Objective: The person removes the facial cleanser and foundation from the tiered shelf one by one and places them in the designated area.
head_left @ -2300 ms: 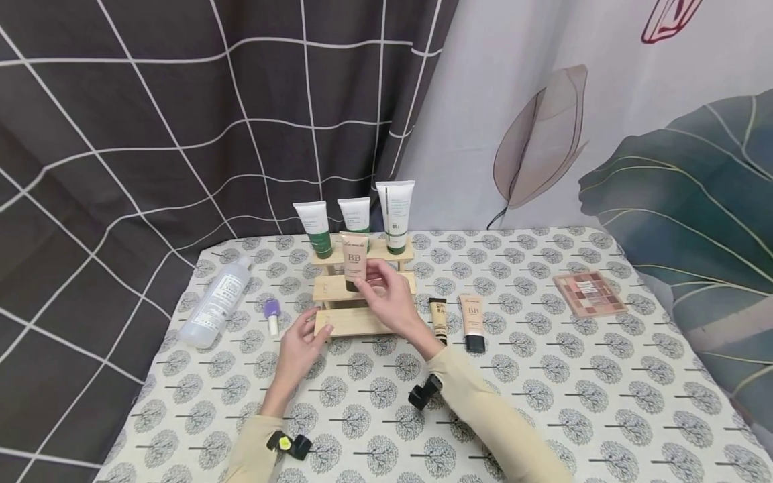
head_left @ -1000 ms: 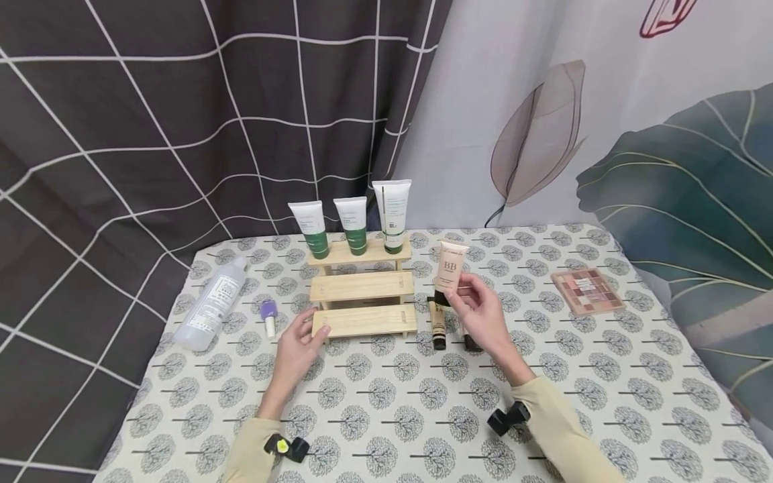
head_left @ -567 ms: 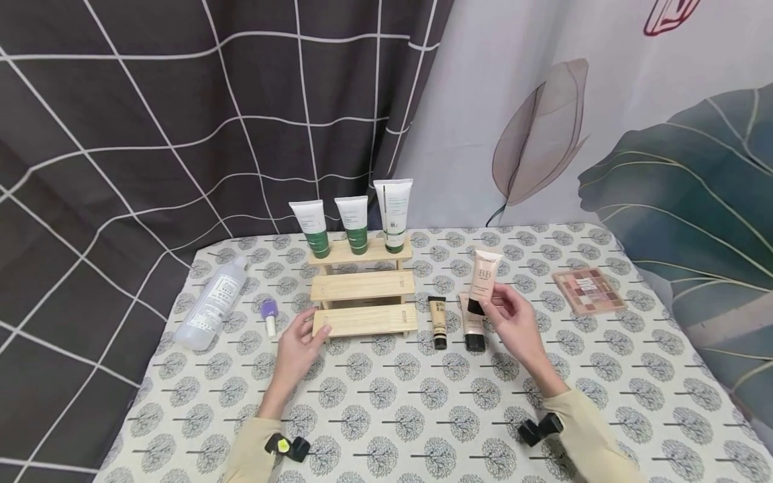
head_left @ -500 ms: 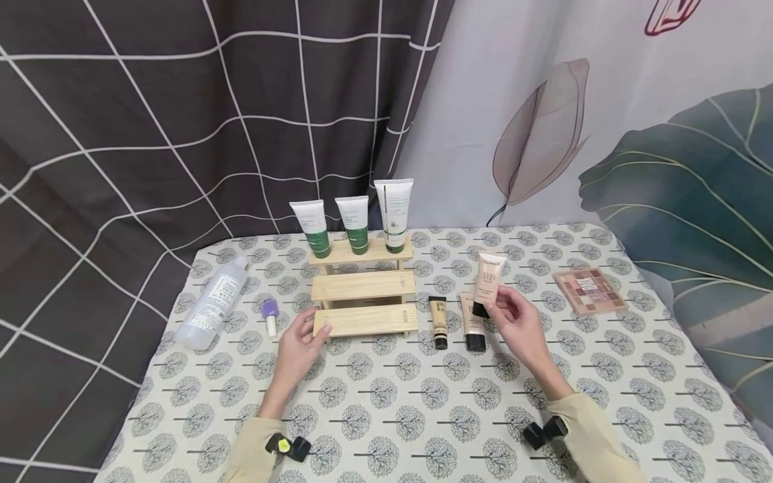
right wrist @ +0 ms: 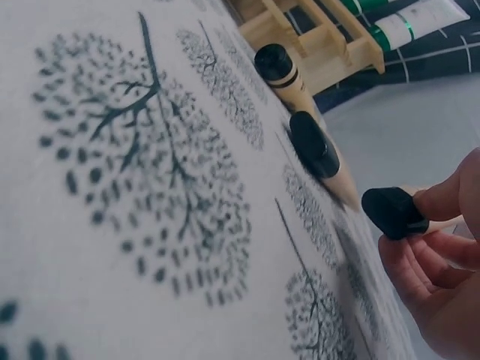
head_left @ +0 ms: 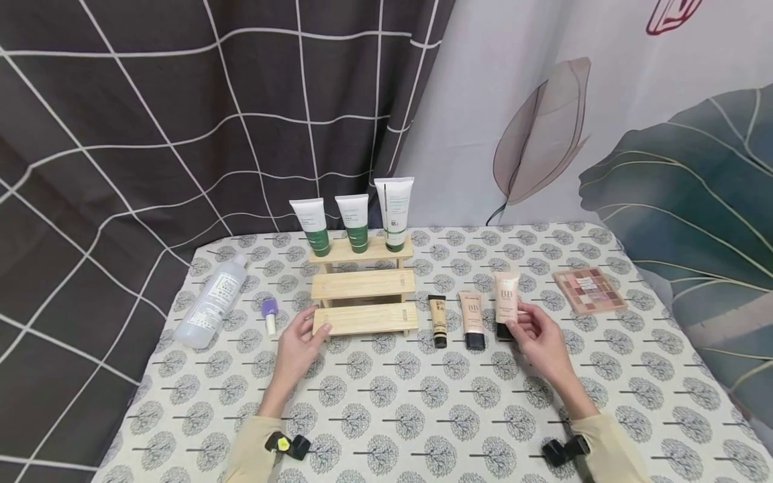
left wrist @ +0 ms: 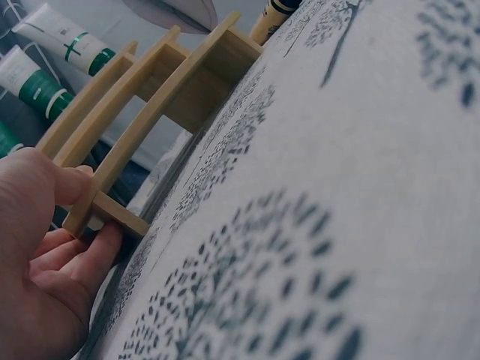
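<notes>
My left hand (head_left: 296, 352) pinches the left end of the bottom step of a three-tier wooden stand (head_left: 365, 320). In the left wrist view the thumb lies over the step and the fingers (left wrist: 94, 259) are beneath it. Between thumb and fingers, my right hand (head_left: 543, 342) holds a pinkish BB cream tube (head_left: 507, 292) near its black cap (right wrist: 394, 212), low over the cloth to the right of the stand. Beside it lie a second BB cream tube (head_left: 473, 312) and a small gold tube with a black cap (head_left: 439, 318).
Two white-and-green tubes (head_left: 313, 227) and a taller, mostly white tube (head_left: 395, 211) stand on the top tier. A clear bottle (head_left: 211, 302) and a small purple-topped container (head_left: 269, 315) lie left. An eyeshadow palette (head_left: 590, 290) lies right, on the tree-print tablecloth (head_left: 392, 422); curtains hang behind.
My right hand has carried the BB cream tube from in front of the stand rightward, past the two lying tubes, and lowered it toward the cloth. My left hand has stayed on the stand.
</notes>
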Demonstrator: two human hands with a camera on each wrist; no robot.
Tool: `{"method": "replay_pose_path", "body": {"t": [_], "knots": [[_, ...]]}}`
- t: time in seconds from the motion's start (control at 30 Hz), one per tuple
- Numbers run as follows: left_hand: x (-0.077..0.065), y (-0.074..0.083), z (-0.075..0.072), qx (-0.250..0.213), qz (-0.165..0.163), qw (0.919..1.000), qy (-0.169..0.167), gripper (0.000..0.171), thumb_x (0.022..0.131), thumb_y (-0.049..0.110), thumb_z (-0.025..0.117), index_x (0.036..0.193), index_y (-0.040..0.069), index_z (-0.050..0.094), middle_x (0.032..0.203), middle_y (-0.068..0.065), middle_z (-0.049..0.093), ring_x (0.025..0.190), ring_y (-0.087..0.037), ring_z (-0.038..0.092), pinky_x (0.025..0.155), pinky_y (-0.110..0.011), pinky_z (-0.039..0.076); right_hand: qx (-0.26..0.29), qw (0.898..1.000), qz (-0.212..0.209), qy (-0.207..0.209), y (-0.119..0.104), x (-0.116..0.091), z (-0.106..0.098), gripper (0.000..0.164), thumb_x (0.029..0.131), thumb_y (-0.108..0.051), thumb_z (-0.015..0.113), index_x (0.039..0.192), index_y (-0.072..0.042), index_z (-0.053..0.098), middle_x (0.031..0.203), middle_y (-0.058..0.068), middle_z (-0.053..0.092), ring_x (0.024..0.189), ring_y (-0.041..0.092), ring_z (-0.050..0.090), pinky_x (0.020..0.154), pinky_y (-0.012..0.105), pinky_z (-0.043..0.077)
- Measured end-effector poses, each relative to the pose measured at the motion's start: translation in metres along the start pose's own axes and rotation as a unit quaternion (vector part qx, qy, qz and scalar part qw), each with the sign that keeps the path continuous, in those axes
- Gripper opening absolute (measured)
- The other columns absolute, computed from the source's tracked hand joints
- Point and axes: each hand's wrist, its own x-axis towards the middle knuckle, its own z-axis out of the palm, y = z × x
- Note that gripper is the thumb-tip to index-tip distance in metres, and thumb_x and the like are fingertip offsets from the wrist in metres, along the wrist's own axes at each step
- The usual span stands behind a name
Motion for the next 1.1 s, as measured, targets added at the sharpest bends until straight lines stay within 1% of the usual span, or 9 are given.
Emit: {"method": "replay_pose_path", "body": {"t": [0.1,0.27,0.4,0.53,0.6,0.67,0.8,0.93,1.1], "knots": [[0.000,-0.002,-0.001,-0.001,-0.002,1.0000,0.000,0.063,0.095,0.021,0.072,0.149,0.004,0.045,0.142,-0.028,0.056,0.120,-0.042,0.066,0.095,-0.033,0.060,-0.015,1.000,0.000,-0.002,0.004,-0.001,-0.001,0.047,0.097,-0.008,0.066,0.139,0.007,0.050,0.112,0.024,0.067,0.081,-0.001,0.060,0.072,0.009,0.056],[-0.001,-0.003,-0.001,-0.002,0.002,1.0000,0.002,0.062,0.095,0.021,0.072,0.148,0.003,0.046,0.141,-0.029,0.057,0.119,-0.042,0.066,0.096,-0.033,0.060,-0.057,0.998,-0.007,0.006,0.011,-0.002,0.000,0.043,0.095,-0.009,0.069,0.133,0.008,0.055,0.107,0.024,0.069,0.078,0.000,0.058,0.068,0.010,0.054],[0.000,-0.003,0.000,-0.006,0.002,1.0000,0.003,0.062,0.095,0.021,0.072,0.148,0.004,0.046,0.141,-0.028,0.057,0.119,-0.042,0.066,0.096,-0.033,0.060,-0.083,0.996,0.020,-0.003,0.013,-0.003,-0.003,0.045,0.097,-0.014,0.067,0.135,0.007,0.054,0.106,0.021,0.070,0.081,0.006,0.059,0.068,0.013,0.052],[0.000,-0.003,0.001,-0.003,0.006,1.0000,0.003,0.061,0.095,0.021,0.072,0.148,0.003,0.046,0.141,-0.030,0.056,0.119,-0.043,0.066,0.095,-0.033,0.060,-0.096,0.994,0.046,-0.020,0.012,-0.003,-0.006,0.049,0.099,-0.020,0.065,0.139,0.006,0.053,0.102,0.015,0.069,0.081,0.010,0.057,0.065,0.015,0.051],[0.000,-0.003,0.001,-0.002,0.007,1.0000,0.004,0.061,0.096,0.020,0.071,0.148,0.002,0.046,0.141,-0.030,0.056,0.119,-0.043,0.066,0.095,-0.034,0.060,-0.101,0.993,0.051,-0.023,0.012,-0.003,-0.007,0.050,0.099,-0.021,0.065,0.139,0.006,0.054,0.101,0.015,0.069,0.080,0.011,0.058,0.064,0.016,0.051],[0.000,-0.003,0.001,-0.002,0.005,1.0000,0.004,0.061,0.095,0.020,0.071,0.148,0.003,0.046,0.141,-0.030,0.056,0.119,-0.042,0.066,0.095,-0.033,0.060,-0.108,0.992,0.054,-0.027,0.012,-0.003,-0.007,0.051,0.099,-0.022,0.065,0.139,0.007,0.053,0.105,0.018,0.071,0.081,0.011,0.060,0.065,0.016,0.052],[0.000,-0.002,0.001,-0.005,0.002,1.0000,0.005,0.060,0.095,0.019,0.071,0.148,0.004,0.046,0.141,-0.029,0.056,0.119,-0.042,0.066,0.095,-0.032,0.060,-0.131,0.990,0.052,-0.027,0.010,-0.003,-0.007,0.051,0.098,-0.022,0.064,0.137,0.009,0.054,0.104,0.020,0.072,0.081,0.014,0.061,0.068,0.017,0.050],[0.000,-0.001,0.001,-0.006,0.005,1.0000,0.006,0.060,0.095,0.019,0.071,0.148,0.003,0.046,0.141,-0.029,0.057,0.118,-0.042,0.066,0.095,-0.033,0.060,-0.147,0.988,0.046,-0.025,0.010,-0.002,-0.007,0.051,0.097,-0.022,0.064,0.135,0.011,0.055,0.097,0.015,0.071,0.080,0.017,0.060,0.068,0.019,0.049],[-0.001,-0.001,0.001,-0.009,0.009,0.9999,0.006,0.061,0.095,0.018,0.071,0.148,0.002,0.046,0.140,-0.030,0.056,0.117,-0.043,0.066,0.094,-0.033,0.060,-0.156,0.987,0.041,-0.027,0.011,-0.003,-0.008,0.050,0.097,-0.022,0.064,0.134,0.010,0.057,0.094,0.012,0.070,0.079,0.016,0.059,0.069,0.021,0.048]]}}
